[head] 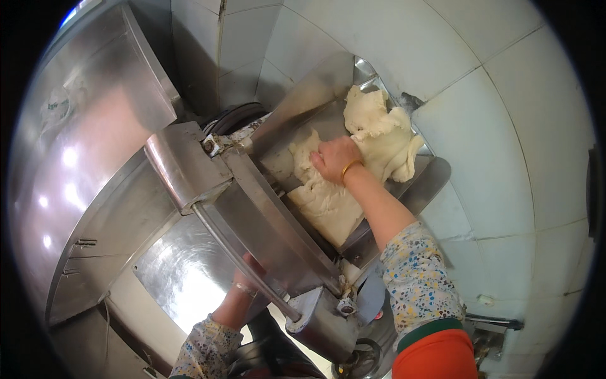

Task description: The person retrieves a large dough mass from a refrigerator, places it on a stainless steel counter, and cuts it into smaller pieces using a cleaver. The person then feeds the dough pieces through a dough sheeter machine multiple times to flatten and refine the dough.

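Note:
My right hand [337, 159], with a yellow bangle at the wrist, is curled on the pale dough [326, 203] in the metal feed tray of a dough sheeter. Its fingers grip the dough near the middle of the tray. One end of the dough lies flat towards the rollers, while a thick, folded lump [378, 128] is piled at the tray's far side. My left hand [251, 272] reaches under the machine's front, behind a bent metal rod [241, 263]. Its fingers are mostly hidden, so what they touch cannot be seen.
A steel roller housing [279, 213] runs across the middle, with a metal end block [322, 324] near me. Large stainless steel panels [94, 109] rise on the left. A white tiled wall [492, 156] stands close behind the tray. A black handwheel [362, 357] sits low down.

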Demonstrator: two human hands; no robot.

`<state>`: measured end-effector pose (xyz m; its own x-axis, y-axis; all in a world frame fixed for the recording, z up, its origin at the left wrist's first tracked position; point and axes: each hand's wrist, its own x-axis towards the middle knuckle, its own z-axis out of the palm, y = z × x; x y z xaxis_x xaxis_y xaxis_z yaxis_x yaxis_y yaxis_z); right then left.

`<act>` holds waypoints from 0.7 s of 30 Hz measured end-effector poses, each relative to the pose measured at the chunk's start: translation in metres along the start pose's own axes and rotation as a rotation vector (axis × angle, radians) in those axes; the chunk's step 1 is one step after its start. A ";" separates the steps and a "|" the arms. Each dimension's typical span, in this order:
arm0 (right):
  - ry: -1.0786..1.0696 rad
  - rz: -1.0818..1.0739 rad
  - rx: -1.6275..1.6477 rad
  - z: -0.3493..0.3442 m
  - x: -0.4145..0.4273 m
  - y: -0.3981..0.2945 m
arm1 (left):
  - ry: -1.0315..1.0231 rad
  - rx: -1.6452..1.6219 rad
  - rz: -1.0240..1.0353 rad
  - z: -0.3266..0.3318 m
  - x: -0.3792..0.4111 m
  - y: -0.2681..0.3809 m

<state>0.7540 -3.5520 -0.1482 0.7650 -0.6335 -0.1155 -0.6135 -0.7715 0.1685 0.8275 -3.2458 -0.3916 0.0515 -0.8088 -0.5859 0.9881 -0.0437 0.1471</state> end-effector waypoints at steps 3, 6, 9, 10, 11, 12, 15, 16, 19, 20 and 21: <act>0.033 0.018 0.026 0.000 -0.003 -0.015 | 0.024 -0.039 -0.039 0.033 0.007 0.006; 0.052 0.070 0.037 0.006 -0.008 -0.030 | -0.052 0.010 -0.027 0.057 0.020 0.005; 0.068 0.115 0.032 0.013 -0.011 -0.044 | -0.089 0.058 -0.026 0.067 0.030 0.002; 0.097 0.119 0.028 0.015 -0.012 -0.047 | -0.096 0.071 -0.030 0.069 0.034 0.000; 0.104 0.134 0.045 0.018 -0.011 -0.051 | -0.101 0.083 -0.030 0.071 0.035 -0.002; 0.133 0.140 0.060 0.020 -0.011 -0.053 | -0.102 0.090 -0.035 0.072 0.036 -0.004; 0.139 0.158 0.198 0.025 -0.012 -0.056 | -0.113 0.111 -0.024 0.075 0.033 -0.008; 0.137 0.166 0.259 0.023 -0.014 -0.056 | -0.115 0.116 -0.015 0.075 0.031 -0.009; 0.268 0.107 0.560 0.002 -0.025 -0.049 | -0.116 0.145 0.042 0.072 0.027 -0.006; 0.407 -0.001 0.551 -0.009 -0.034 -0.044 | -0.115 0.159 0.071 0.071 0.025 -0.005; 0.492 -0.059 0.534 -0.023 -0.044 -0.036 | -0.111 0.182 0.113 0.067 0.025 -0.002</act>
<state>0.7470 -3.4951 -0.1267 0.7221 -0.5877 0.3651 -0.4845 -0.8062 -0.3395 0.8175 -3.3051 -0.3528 0.1340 -0.8734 -0.4682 0.9342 -0.0463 0.3537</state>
